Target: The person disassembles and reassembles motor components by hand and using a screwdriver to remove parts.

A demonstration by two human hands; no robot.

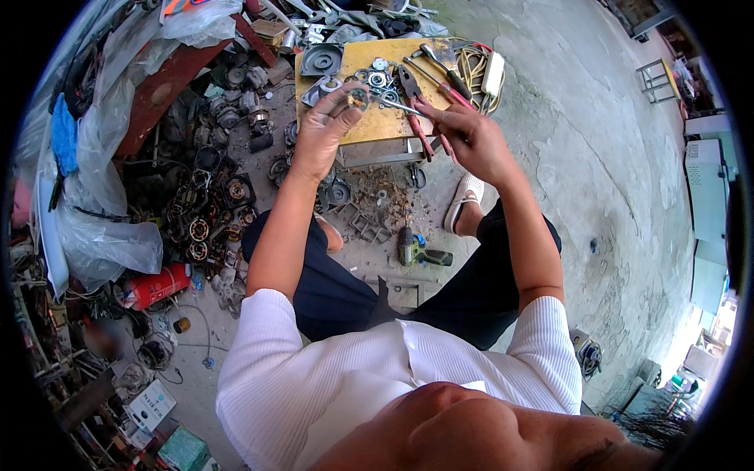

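Above the yellow-topped work stand (369,132), my left hand (324,129) is closed on a small round metal part (359,97) with a brownish inside, pinched between thumb and fingers. My right hand (471,137) is closed on a screwdriver (399,106); its thin metal shaft points left, its tip close to the round part. Whether the tip touches it I cannot tell. The fingers hide most of the handle. Pliers (408,81) with red handles lie on the stand beneath the shaft. Several metal rings and bearings (378,79) lie beyond my hands.
On the stand are a grey round housing (320,60), a black-handled tool (444,69) and a coiled cable (475,64) with a white power strip (493,74). Below, a green cordless drill (420,250) stands on the floor. Motor parts (200,228) pile up at left, near a red cylinder (159,286).
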